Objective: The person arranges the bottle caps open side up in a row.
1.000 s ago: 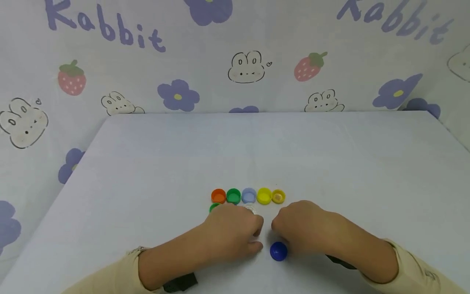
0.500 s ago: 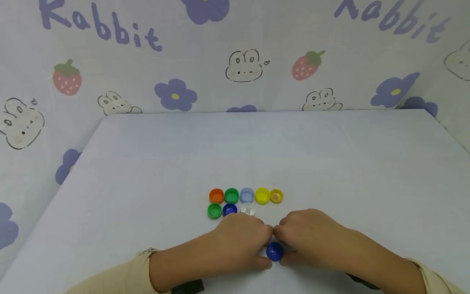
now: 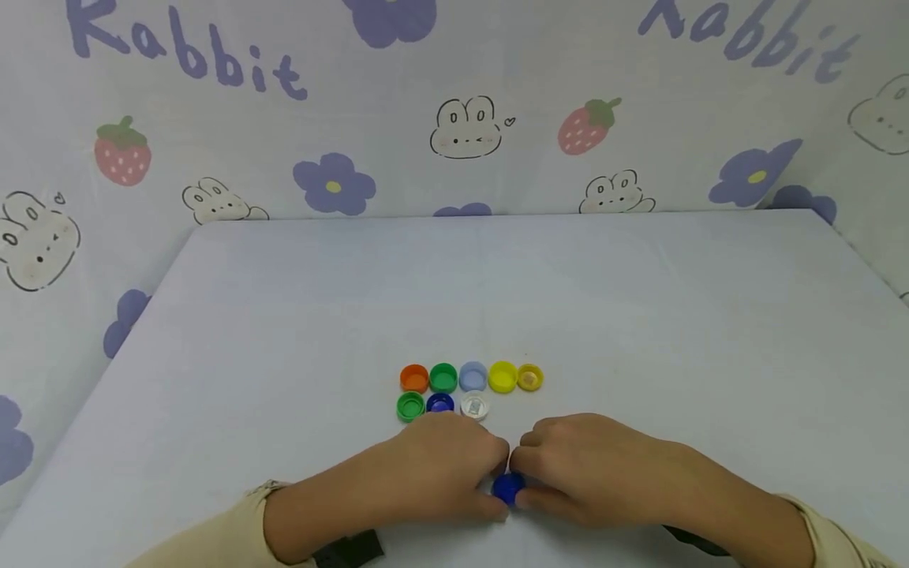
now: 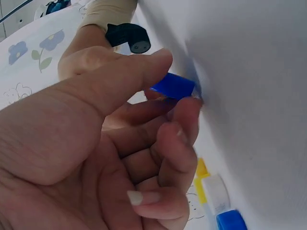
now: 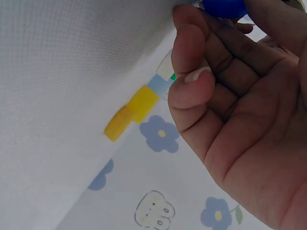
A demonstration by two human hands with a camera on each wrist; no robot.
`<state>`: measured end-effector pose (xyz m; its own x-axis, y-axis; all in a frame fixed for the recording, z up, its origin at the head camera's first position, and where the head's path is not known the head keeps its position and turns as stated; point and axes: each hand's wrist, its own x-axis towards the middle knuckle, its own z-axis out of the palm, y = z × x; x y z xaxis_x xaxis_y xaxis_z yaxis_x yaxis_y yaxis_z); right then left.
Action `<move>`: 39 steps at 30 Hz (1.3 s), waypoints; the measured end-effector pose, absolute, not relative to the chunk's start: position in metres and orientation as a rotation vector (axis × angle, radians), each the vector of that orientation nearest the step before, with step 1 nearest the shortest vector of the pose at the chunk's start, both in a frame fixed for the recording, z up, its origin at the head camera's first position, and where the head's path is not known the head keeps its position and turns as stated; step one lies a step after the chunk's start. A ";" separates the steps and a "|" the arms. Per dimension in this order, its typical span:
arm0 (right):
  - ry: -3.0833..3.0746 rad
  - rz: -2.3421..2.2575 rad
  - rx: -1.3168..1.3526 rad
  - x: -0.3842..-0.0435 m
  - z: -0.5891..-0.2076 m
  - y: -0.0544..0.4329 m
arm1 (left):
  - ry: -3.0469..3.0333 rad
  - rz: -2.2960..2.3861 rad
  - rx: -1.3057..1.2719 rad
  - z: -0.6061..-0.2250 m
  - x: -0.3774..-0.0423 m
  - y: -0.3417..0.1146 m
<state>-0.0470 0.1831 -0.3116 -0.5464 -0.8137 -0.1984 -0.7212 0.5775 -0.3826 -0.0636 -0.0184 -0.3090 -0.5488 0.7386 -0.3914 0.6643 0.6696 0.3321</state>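
Observation:
A blue bottle cap (image 3: 507, 489) is between my two hands near the front of the table. My right hand (image 3: 596, 469) pinches it from the right, its thumb along the cap's lower right edge. From the other side my left hand (image 3: 440, 465) has thumb and index fingertips at the cap's left edge. In the left wrist view the blue cap (image 4: 175, 86) lies between that thumb and a curled fingertip, with right-hand fingers behind it. The right wrist view shows only part of the cap (image 5: 224, 7) at the top, beside the right thumb.
Beyond my hands is a row of caps: orange (image 3: 414, 378), green (image 3: 443, 378), light blue (image 3: 473, 377), yellow (image 3: 503, 377) and darker yellow (image 3: 529, 377). Nearer lie a green cap (image 3: 410, 407), a dark blue cap (image 3: 439, 403) and a white cap (image 3: 475, 405).
The right hand has come in from the right and closed on the blue cap, which has shifted slightly left. The left hand has drawn nearer to the cap, uncovering the nearer caps.

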 end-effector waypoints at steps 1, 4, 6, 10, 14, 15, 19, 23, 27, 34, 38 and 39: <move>2.462 -0.358 -1.256 -0.047 -0.312 0.183 | 2.368 0.211 1.081 -0.308 -0.064 -0.019; 2.501 -0.347 -1.286 -0.047 -0.313 0.183 | 2.347 0.258 1.082 -0.304 -0.065 -0.022; 2.535 -0.352 -1.296 -0.047 -0.313 0.182 | 2.343 0.278 1.084 -0.302 -0.066 -0.022; 2.590 -0.368 -1.263 -0.048 -0.315 0.180 | 2.361 0.281 1.076 -0.302 -0.067 -0.022; 2.630 -0.358 -1.230 -0.047 -0.317 0.180 | 2.421 0.206 1.066 -0.303 -0.068 -0.020; 2.636 -0.355 -1.227 -0.047 -0.317 0.179 | 2.437 0.182 1.067 -0.303 -0.068 -0.020; 2.631 -0.354 -1.216 -0.047 -0.317 0.178 | 2.478 0.110 1.070 -0.304 -0.068 -0.019; 2.627 -0.342 -1.206 -0.047 -0.317 0.176 | 2.493 0.075 1.072 -0.306 -0.068 -0.018; 2.647 -0.346 -1.160 -0.049 -0.316 0.175 | 2.535 0.066 1.093 -0.307 -0.067 -0.018; 2.752 -0.457 -1.004 -0.060 -0.313 0.180 | 2.691 0.116 1.110 -0.309 -0.076 -0.017; 2.845 -0.513 -0.955 -0.065 -0.314 0.183 | 2.785 0.162 1.133 -0.313 -0.082 -0.017; 2.859 -0.519 -0.944 -0.066 -0.315 0.183 | 2.802 0.180 1.139 -0.314 -0.083 -0.017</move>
<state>-0.0656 0.1834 -0.3147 -0.8059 -0.5916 0.0240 -0.5623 0.7521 -0.3438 -0.0834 -0.0173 -0.3142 -0.7121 0.6997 -0.0584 0.6864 0.7112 0.1514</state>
